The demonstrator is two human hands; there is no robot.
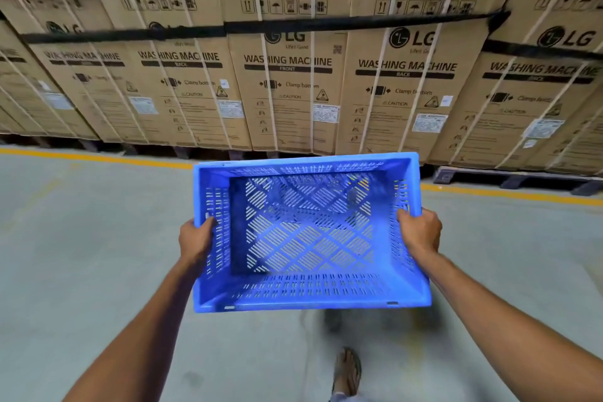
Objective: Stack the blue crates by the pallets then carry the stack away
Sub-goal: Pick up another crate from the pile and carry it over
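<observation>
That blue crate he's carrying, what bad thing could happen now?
The blue crate is held off the floor by only the left hand and right hand on its side rims, so it might slip and drop near the sandalled foot. It also hides the floor ahead, so he could bump the pallet under the boxes.

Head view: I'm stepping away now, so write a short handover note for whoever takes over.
Left hand: gripping the left wall of the blue perforated plastic crate.
Right hand: gripping its right wall.
Crate is empty, held in the air above the grey floor, facing the strapped cardboard washing-machine boxes on pallets.
Done: one crate picked up.
Left: no other crates in view; stacking and carrying away remain.
</observation>
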